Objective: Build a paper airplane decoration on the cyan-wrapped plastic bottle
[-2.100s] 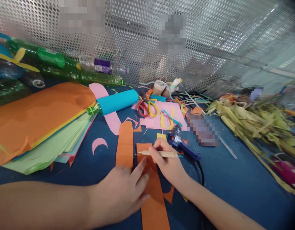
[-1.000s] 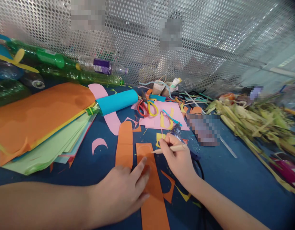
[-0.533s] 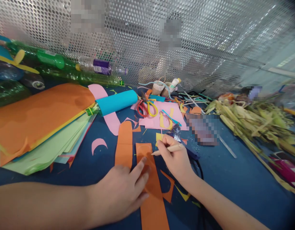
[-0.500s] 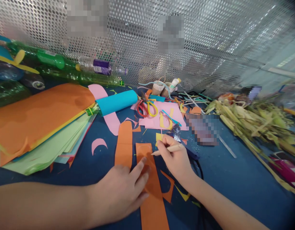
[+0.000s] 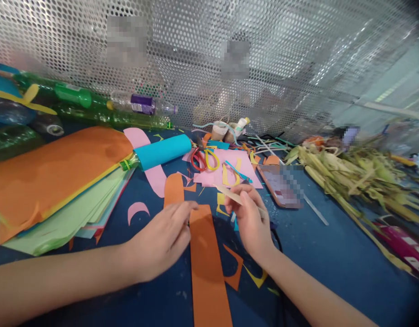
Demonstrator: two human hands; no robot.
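Note:
A long orange paper strip (image 5: 208, 263) lies on the blue table between my hands. My left hand (image 5: 163, 238) is beside its upper left edge, fingers extended and close together, with nothing visible in them. Partly covered by that hand is a shorter orange strip with a rounded top (image 5: 174, 188). My right hand (image 5: 252, 222) is closed on a pale pencil (image 5: 233, 195), raised to the right of the long strip, its tip towards the upper left. Scissors with red and yellow handles (image 5: 205, 159) rest on pink paper (image 5: 253, 172) beyond the hands.
Stacked coloured sheets (image 5: 59, 168) lie at the left, near a bottle wrapped in blue paper (image 5: 163, 152) and a pink crescent (image 5: 138, 210). Plastic bottles line the mesh wall. A phone (image 5: 280, 186), dried husks (image 5: 359, 186) and paper scraps (image 5: 234, 268) are at the right.
My left hand has lifted off the long strip and moved left. My right hand has turned, and the pencil tip has risen away from the strip. The whole view has shifted slightly.

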